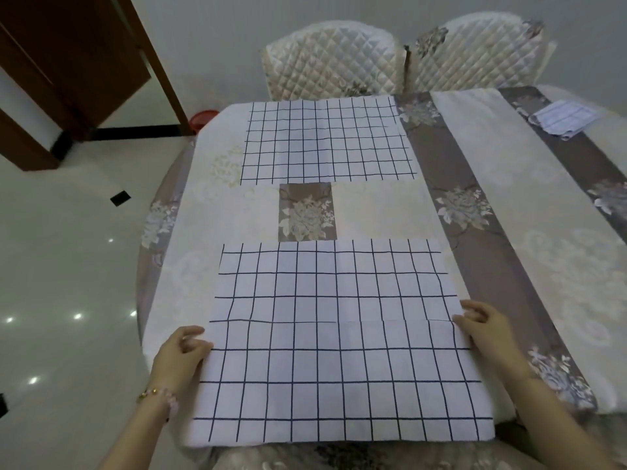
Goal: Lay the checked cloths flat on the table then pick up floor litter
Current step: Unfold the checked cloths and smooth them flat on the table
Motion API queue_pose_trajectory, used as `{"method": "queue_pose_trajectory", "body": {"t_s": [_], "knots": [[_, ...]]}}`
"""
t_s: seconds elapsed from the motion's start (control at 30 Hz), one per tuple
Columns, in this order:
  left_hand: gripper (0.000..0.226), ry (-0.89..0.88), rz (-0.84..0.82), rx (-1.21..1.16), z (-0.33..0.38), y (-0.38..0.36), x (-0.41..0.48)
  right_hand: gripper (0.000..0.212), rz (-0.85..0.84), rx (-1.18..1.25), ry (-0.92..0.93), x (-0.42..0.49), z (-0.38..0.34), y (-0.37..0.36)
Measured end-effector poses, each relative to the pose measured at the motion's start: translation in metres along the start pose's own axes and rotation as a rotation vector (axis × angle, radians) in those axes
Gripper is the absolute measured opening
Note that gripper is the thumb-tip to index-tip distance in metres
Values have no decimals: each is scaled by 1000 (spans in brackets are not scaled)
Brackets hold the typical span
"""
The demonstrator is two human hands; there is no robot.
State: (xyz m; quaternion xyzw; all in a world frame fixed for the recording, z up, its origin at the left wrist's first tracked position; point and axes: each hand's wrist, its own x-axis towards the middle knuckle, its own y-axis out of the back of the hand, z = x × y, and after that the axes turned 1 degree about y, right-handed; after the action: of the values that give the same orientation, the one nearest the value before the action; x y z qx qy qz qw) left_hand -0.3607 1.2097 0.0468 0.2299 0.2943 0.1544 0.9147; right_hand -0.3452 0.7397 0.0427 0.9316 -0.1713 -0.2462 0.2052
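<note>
A white cloth with dark checks [339, 344] lies spread at the near side of the table [380, 208], its front edge hanging slightly over the rim. My left hand [179, 351] pinches its left edge and my right hand [488, 329] pinches its right edge, both about halfway along. A second checked cloth [325, 140] lies flat at the far side of the table. A small folded checked cloth [563, 120] sits at the far right. No litter is plain to see on the floor.
Two quilted chairs [334, 61] [475, 50] stand behind the table. The glossy white floor [68, 266] on the left has a small black square [120, 197]. A red basin [203, 118] peeks out beside the brown wooden door frame [68, 62].
</note>
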Motion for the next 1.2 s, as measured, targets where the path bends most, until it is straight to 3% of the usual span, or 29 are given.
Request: {"method": "queue_pose_trajectory", "body": {"t_s": [0.3, 0.43, 0.5, 0.6, 0.67, 0.73, 0.8, 0.97, 1.07, 1.2], "knots": [[17, -60, 210, 65, 10, -18, 0, 32, 96, 86, 54, 12, -12, -9], [20, -104, 219, 271, 9, -21, -4, 34, 131, 80, 70, 12, -13, -13], [29, -231, 265, 453, 10, -23, -9, 36, 180, -25, 96, 11, -12, -16], [29, -567, 271, 579, 11, -32, -17, 32, 305, -441, 312, 2, -11, -23], [25, -812, 187, 626, 12, -46, -27, 28, 235, -531, 478, -17, -14, -38], [35, -995, 36, 698, 9, -66, -39, 32, 58, -599, 630, -41, -19, -62], [39, -1077, -117, 810, 4, -87, -48, 34, -122, -655, 761, -61, -20, -85], [46, -1005, -221, 973, -9, -99, -48, 44, -325, -858, 946, -62, -14, -114], [53, -982, -226, 1003, -10, -97, -47, 48, -365, -912, 918, -36, -17, -107], [57, -946, -229, 976, -10, -100, -50, 47, -297, -948, 826, 11, -33, -86]]}}
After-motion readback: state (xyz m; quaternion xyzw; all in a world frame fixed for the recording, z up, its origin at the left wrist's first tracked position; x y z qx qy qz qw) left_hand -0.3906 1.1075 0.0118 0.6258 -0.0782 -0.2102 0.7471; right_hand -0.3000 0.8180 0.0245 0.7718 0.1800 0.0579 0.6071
